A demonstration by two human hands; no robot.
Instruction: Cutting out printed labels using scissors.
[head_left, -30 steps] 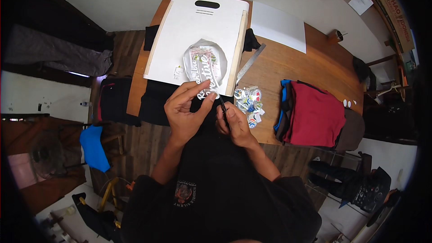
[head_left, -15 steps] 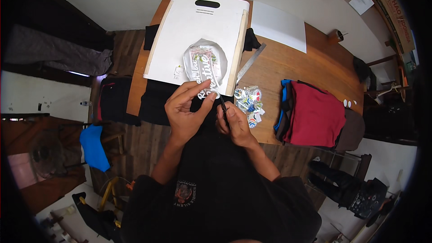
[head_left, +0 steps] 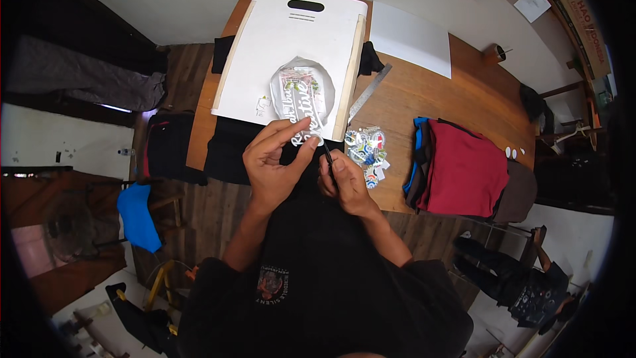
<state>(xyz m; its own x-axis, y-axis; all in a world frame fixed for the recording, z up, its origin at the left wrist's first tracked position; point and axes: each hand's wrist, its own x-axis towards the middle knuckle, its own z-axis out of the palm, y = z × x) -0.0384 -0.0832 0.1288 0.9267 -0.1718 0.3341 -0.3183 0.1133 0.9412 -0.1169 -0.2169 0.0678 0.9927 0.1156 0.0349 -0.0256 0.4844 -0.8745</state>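
Observation:
My left hand [head_left: 275, 162] pinches the lower edge of a clear film with white lettering [head_left: 303, 106] between thumb and fingers. My right hand [head_left: 346, 182] is closed round a slim black pen-like tool [head_left: 328, 154]; its tip meets the film's edge near my left thumb, and its exact kind is not clear. Behind the film a round white container [head_left: 331, 86], holding small printed scraps, rests on a white board [head_left: 265, 46] with a slot handle. Right of the board lies a pile of colourful stickers [head_left: 366, 151].
A metal ruler [head_left: 371, 91] and a white sheet [head_left: 411, 36] lie on the wooden table [head_left: 457, 106]. Folded clothes, red on top [head_left: 464, 169], are stacked at the right. Dark cloth [head_left: 228, 152] hangs under the board. Another person [head_left: 520, 285] is at the lower right.
My hands, the film and the black tool stay almost in place. At the lower right, the other person's arm now reaches up toward the table's edge.

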